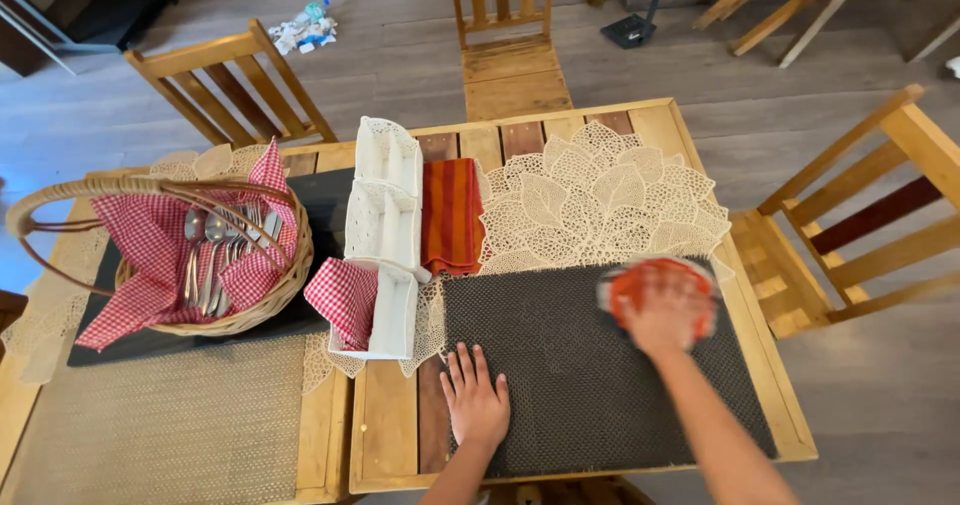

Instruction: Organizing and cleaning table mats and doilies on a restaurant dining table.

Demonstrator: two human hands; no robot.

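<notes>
My left hand (474,401) lies flat, fingers spread, on the near left edge of a dark woven placemat (580,385). My right hand (664,313), blurred by motion, grips an orange cloth (632,283) at the mat's far right corner. Just beyond the mat lies a cream leaf-pattern lace placemat (595,200). A white holder (392,310) with a red checked napkin (343,297) stands left of the dark mat, close to my left hand.
A wicker basket (275,295) lined with red checked cloth holds spoons and forks at the left, on a black mat. A folded orange striped cloth (451,215) lies mid-table. A beige mat (170,425) covers the near left. Wooden chairs (850,215) surround the table.
</notes>
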